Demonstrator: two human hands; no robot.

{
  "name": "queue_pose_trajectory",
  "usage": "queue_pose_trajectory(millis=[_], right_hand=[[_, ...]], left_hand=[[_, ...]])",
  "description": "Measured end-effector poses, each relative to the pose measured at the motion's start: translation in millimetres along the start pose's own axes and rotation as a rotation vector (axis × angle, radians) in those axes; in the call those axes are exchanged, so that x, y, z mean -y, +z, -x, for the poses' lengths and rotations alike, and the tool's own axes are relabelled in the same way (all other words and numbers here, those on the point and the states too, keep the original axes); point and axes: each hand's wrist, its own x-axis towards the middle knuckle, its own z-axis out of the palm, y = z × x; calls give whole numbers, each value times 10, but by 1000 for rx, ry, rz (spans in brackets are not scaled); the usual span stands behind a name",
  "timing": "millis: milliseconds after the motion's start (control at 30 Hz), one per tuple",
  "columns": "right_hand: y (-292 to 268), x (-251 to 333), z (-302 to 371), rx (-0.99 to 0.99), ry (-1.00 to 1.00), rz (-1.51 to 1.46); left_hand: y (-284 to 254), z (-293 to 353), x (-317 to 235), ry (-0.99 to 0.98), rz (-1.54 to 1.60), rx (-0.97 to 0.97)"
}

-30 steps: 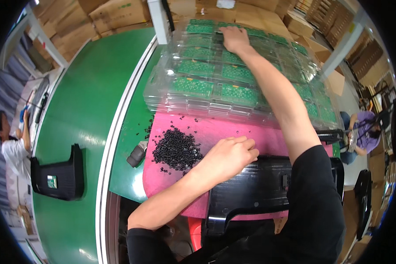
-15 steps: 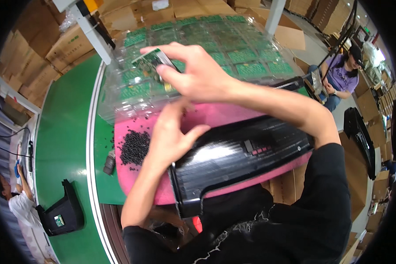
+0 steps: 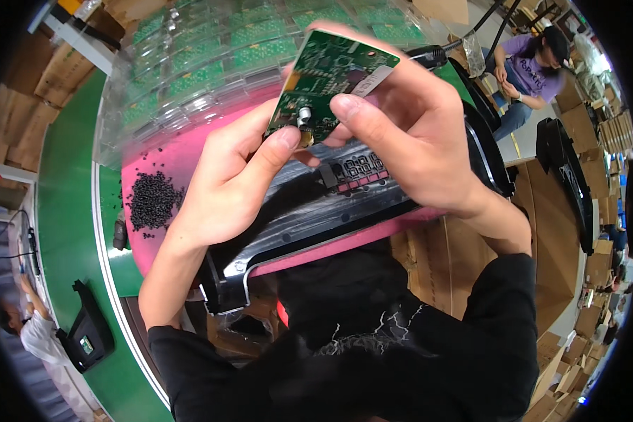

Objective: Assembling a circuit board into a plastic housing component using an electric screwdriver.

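A green circuit board (image 3: pixel 323 74) with a white label and small parts is held up before me, tilted. My left hand (image 3: pixel 235 169) pinches its lower left corner between thumb and fingers. My right hand (image 3: pixel 422 141) grips its right side, the thumb on the board's face and the other fingers mostly behind it. Below both hands lies a long black plastic housing (image 3: pixel 295 225) with a small display cut-out near its middle. It rests on a pink mat (image 3: pixel 137 253), and my hands hide part of it.
A heap of small black screws (image 3: pixel 155 200) is on the mat's left part. Clear trays of green boards (image 3: pixel 190 70) stand beyond it. On the green bench (image 3: pixel 70 232) sits another black housing (image 3: pixel 88 330). A person in purple (image 3: pixel 531 70) sits at far right; another person (image 3: pixel 39 334) works at far left.
The board has come from above the trays to a place over the black housing. My left hand, empty before, has taken hold of it too. The whole view has shifted.
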Motion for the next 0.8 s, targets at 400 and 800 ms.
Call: queue_pose_trajectory(millis=[400, 800], right_hand=[[-680, -350, 499, 10, -238, 792], [-653, -746, 731, -46, -18, 488]], left_hand=[[65, -262, 119, -299, -309, 85], [60, -184, 343, -398, -266, 103]])
